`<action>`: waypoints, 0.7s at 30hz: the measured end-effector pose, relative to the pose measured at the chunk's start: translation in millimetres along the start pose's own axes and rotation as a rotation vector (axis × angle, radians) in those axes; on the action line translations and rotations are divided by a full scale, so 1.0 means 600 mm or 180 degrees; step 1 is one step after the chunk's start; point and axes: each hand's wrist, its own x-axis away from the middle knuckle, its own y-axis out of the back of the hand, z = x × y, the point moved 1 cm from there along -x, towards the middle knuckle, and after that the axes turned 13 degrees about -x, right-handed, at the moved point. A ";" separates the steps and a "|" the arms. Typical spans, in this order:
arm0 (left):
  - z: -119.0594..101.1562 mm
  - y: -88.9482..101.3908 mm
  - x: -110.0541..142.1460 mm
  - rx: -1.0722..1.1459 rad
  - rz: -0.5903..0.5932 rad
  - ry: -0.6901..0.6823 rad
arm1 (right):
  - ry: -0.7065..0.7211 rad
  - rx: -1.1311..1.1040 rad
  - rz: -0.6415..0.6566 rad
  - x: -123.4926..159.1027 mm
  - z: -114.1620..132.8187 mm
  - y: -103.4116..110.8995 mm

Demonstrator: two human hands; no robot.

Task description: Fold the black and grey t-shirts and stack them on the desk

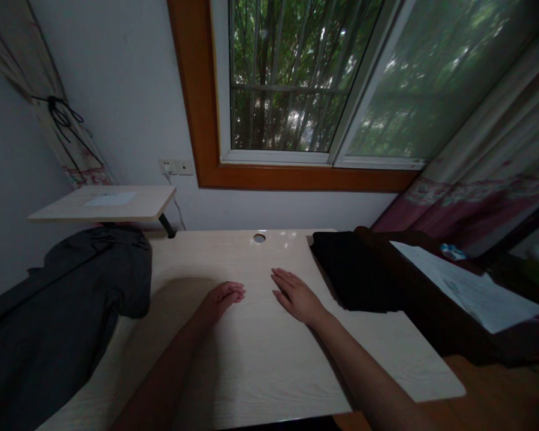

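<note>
My left hand (221, 301) rests palm down on the light wooden desk (260, 353), fingers lightly bent and holding nothing. My right hand (296, 295) lies flat on the desk beside it, fingers stretched out together, also with nothing in it. The two hands are a short gap apart near the desk's middle. A dark grey garment (67, 305) lies spread over the desk's left side, nearest my left hand. A folded black cloth (353, 269) sits on the desk's right side, close to my right hand.
A cable hole (259, 237) is at the desk's far edge. A small raised shelf (105, 202) with a paper stands at the back left. A dark surface with a white sheet (471, 287) is to the right. Window, wall socket (176, 166) and curtains are behind.
</note>
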 end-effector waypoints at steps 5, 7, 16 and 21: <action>0.000 0.002 0.001 0.0019 -0.0054 -0.0028 | -0.0034 -0.0160 -0.0261 -0.005 -0.001 0.002; 0.003 0.002 0.000 0.0019 -0.0061 -0.0042 | -0.0076 -0.0297 -0.0462 -0.006 -0.003 0.010; 0.023 0.003 -0.009 0.0052 -0.0007 -0.0110 | -0.0425 -0.0788 -0.1317 0.003 -0.023 0.033; 0.025 0.003 -0.010 0.0090 -0.0008 -0.0087 | -0.0328 -0.0803 -0.1213 0.001 -0.022 0.029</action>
